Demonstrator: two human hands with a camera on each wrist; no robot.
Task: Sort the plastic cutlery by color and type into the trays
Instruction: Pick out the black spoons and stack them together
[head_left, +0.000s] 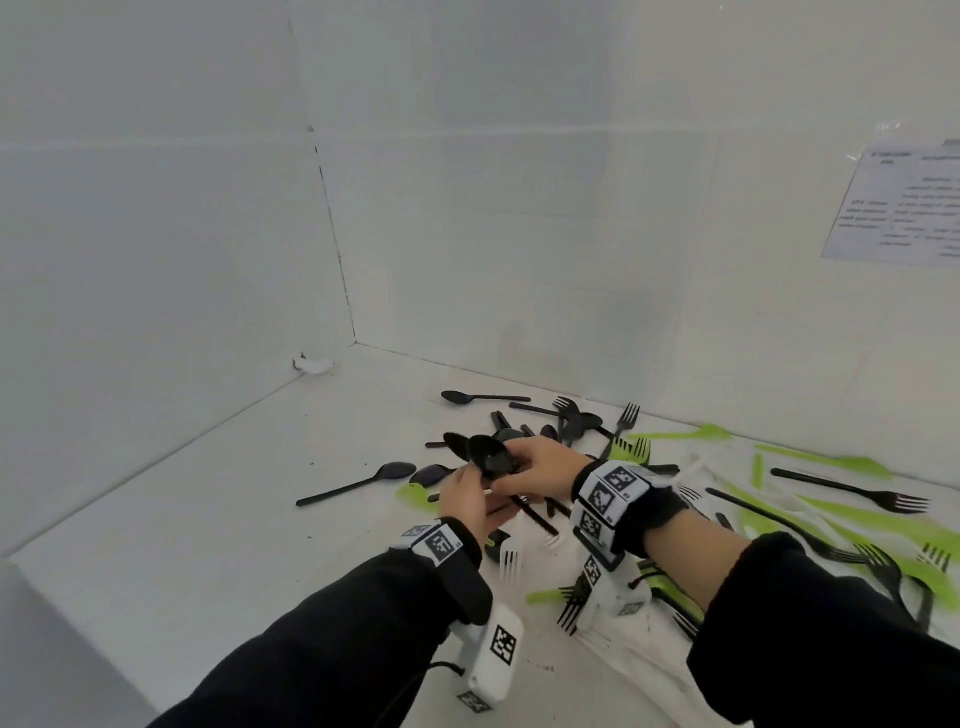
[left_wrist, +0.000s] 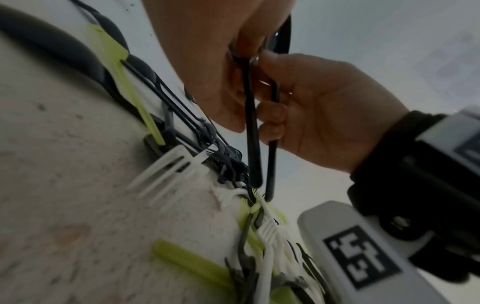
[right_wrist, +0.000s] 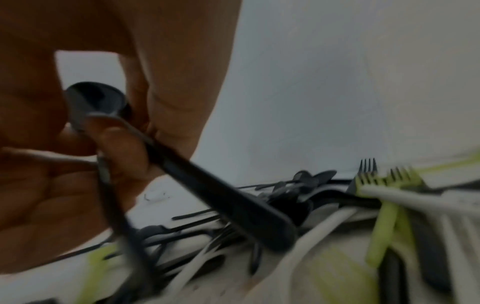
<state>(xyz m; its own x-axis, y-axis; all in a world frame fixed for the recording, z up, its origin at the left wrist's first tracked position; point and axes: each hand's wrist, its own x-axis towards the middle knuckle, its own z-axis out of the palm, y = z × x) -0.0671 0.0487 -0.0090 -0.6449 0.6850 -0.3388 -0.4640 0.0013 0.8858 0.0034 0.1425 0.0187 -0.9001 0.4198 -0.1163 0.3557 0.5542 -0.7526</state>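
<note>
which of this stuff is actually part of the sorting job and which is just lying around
Part of the job:
- black spoons gripped by the left hand and right hand
- loose black spoon
- black fork
- green cutlery
- white fork

Just lying about:
- printed sheet on the wall
- small white scrap by the corner

No trays show in any view.

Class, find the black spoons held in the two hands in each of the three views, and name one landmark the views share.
Head: black spoons at centre, bowls up, between both hands.
Left wrist: two handles hang down at upper centre.
Right wrist: a bowl at upper left, a handle running down to the right.
Shared landmark: the white fork and the cutlery pile.
</note>
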